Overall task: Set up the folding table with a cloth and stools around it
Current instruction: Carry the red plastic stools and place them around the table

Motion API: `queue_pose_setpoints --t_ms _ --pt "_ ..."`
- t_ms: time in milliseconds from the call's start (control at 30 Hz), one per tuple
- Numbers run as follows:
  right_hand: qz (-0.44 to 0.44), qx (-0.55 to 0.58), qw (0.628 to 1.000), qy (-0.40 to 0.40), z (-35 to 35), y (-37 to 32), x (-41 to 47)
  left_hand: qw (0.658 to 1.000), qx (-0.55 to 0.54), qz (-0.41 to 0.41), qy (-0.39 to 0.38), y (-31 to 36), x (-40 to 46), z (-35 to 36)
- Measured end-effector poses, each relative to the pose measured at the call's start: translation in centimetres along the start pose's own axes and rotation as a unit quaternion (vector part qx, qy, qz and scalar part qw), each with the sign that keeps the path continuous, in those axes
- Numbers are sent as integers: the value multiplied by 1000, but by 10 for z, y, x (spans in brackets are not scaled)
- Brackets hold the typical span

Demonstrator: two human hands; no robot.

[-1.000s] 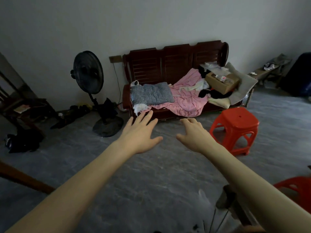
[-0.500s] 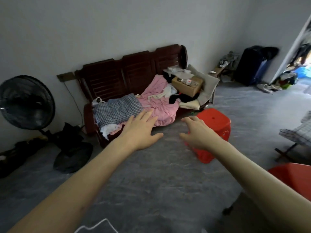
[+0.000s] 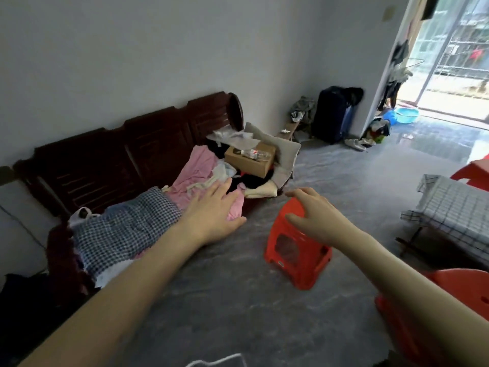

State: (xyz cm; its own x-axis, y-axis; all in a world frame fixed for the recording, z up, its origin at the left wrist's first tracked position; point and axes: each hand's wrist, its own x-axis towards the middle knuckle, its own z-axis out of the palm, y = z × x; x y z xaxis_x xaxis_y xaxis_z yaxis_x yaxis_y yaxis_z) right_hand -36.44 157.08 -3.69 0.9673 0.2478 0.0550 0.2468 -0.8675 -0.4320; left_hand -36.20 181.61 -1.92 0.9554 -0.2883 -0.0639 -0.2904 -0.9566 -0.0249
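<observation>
Both hands reach forward with fingers spread and hold nothing: the left hand (image 3: 214, 215) hovers flat in front of the wooden sofa (image 3: 111, 165), and the right hand (image 3: 315, 218) is loosely arched over the nearest red stool (image 3: 296, 250), contact unclear. Three red stools show: that one on the floor, a second (image 3: 449, 295) at the lower right, and a third (image 3: 473, 173) behind the folding table (image 3: 412, 237), which already wears one checked cloth (image 3: 455, 210). Since half a second ago the view has swung right, bringing the table and a bright doorway (image 3: 449, 56) into sight and losing the fan.
</observation>
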Motion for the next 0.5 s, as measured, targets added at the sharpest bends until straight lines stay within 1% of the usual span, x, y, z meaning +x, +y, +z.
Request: queue_pose_setpoints --t_ms 100,167,333,500 --pt "31 -2 999 12 -3 15 40 1000 -2 25 -15 -18 57 -9" --pt "66 -1 998 21 -5 30 59 999 -7 43 -18 -22 96 -11" --pt "158 11 987 31 -7 85 95 989 -16 148 -23 -3 189 4" --pt "217 9 975 44 -5 150 141 977 -10 208 -47 20 295 25"
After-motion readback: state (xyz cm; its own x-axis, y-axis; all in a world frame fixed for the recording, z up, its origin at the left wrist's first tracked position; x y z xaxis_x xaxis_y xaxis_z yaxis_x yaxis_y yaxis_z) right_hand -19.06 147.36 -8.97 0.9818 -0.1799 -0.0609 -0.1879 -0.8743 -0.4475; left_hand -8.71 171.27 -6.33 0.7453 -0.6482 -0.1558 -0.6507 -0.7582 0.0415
